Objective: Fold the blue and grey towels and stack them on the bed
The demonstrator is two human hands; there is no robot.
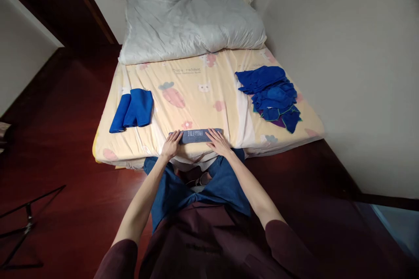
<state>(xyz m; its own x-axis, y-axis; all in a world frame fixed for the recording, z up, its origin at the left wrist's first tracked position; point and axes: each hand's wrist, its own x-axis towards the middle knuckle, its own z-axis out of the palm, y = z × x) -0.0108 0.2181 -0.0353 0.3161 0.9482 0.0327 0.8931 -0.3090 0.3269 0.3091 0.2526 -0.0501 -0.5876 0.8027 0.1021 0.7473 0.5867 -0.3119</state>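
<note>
Bed (209, 91) carries duvet (193, 22), folded blue cloths (132, 109), blue pile (271, 96), grey towel (195, 135)

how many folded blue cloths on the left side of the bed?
2, side by side near the bed's left edge: a narrow folded one outermost, a wider one touching it. More could be hidden beneath.

hands 2 (171, 144) (218, 141) | grey folded towel 1 (195, 135) | folded blue towels 2 (132, 109) | blue cloth pile 1 (271, 96) | duvet 1 (193, 22)
</note>
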